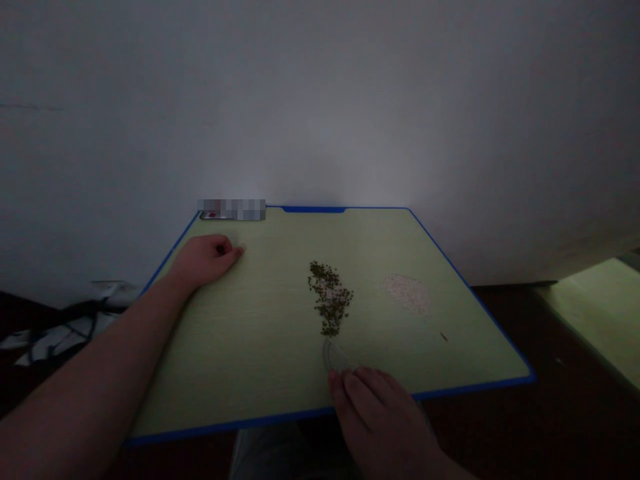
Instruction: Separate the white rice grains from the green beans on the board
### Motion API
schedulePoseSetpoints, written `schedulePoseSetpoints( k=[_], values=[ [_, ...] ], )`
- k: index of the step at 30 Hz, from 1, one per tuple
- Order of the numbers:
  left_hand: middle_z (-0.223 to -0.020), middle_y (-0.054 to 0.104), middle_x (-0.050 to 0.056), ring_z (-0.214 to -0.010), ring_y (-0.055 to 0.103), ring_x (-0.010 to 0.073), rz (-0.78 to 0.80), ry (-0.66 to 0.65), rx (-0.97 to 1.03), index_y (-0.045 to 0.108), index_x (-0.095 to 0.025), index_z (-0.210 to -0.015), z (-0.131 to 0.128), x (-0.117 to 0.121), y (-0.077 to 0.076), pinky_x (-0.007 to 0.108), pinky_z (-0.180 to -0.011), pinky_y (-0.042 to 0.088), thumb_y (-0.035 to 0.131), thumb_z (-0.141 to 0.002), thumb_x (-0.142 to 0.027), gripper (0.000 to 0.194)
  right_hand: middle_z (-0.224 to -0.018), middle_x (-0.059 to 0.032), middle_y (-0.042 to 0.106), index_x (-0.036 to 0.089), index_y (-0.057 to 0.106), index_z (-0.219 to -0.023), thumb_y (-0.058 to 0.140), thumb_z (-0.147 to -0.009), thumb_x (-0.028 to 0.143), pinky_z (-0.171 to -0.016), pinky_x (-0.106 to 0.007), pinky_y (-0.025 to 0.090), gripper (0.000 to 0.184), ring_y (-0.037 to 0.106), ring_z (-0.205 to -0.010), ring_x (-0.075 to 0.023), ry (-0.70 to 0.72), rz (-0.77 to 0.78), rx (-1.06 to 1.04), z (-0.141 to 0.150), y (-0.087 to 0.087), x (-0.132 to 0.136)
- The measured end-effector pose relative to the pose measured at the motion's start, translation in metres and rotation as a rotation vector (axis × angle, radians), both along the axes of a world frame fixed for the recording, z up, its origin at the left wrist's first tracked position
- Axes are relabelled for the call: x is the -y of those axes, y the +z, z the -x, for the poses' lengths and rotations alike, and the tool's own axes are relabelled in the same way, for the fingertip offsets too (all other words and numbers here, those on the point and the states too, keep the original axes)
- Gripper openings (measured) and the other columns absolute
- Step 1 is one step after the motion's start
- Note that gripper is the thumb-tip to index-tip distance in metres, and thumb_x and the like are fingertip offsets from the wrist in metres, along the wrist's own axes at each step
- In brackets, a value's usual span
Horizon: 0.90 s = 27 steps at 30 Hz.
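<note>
My right hand is at the near edge of the table, fingers together, holding a clear see-through piece with a curved rim. I cannot make out its exact kind. Just beyond its tip lies a loose patch of small dark green beans, with some pale grains among them. To the right of the beans is a thin spread of pale rice-like grains. My left hand rests on the left side of the table in a loose fist, apart from the beans, and nothing shows in it.
The pale table has a blue edge and stands against a grey wall. A flat, blurred-out object lies at the far left corner. A small dark sliver is at the right. Another pale surface stands further right.
</note>
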<state>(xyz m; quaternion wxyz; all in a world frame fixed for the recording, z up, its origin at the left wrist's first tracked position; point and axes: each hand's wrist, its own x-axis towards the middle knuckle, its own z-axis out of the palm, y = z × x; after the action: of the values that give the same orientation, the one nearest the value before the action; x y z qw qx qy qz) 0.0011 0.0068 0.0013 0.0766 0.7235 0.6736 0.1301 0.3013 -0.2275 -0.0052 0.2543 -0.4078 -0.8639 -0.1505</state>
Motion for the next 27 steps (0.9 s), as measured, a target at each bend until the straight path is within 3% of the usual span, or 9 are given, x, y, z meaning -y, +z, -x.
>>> schedulePoseSetpoints(
  k=[8,17,27],
  values=[
    [-0.062,0.059,0.003,-0.061,0.053,0.0183,0.003,0.002,-0.012,0.055,-0.021,-0.065,0.001,-0.001,-0.001,0.029,-0.057,0.033,0.045,-0.078,-0.060,0.042,-0.078,-0.0082,0.070,0.009,0.066,-0.102,0.027,-0.095,0.005,-0.068,-0.031,0.050,0.040,0.063,-0.071,-0.0189,-0.086,-0.002,0.050,-0.031,0.003,0.006],
    [-0.059,0.055,0.001,-0.060,0.050,0.0168,0.007,-0.018,-0.003,0.055,-0.020,-0.065,0.001,0.001,0.001,0.029,-0.057,0.032,0.046,-0.080,-0.060,0.043,-0.083,-0.0086,0.071,0.009,0.066,-0.105,0.034,-0.092,0.004,-0.071,-0.033,0.053,0.035,0.064,-0.075,-0.0199,-0.026,0.011,0.023,-0.028,-0.004,0.006],
    [-0.059,0.056,0.002,-0.059,0.052,0.0177,0.005,-0.007,0.008,0.055,-0.021,-0.063,-0.001,0.001,0.002,0.029,-0.056,0.033,0.046,-0.078,-0.060,0.042,-0.083,-0.0095,0.071,0.009,0.069,-0.103,0.042,-0.081,-0.003,-0.068,-0.033,0.056,0.037,0.062,-0.076,-0.0209,-0.170,0.018,0.141,-0.062,-0.005,-0.022]
  ],
)
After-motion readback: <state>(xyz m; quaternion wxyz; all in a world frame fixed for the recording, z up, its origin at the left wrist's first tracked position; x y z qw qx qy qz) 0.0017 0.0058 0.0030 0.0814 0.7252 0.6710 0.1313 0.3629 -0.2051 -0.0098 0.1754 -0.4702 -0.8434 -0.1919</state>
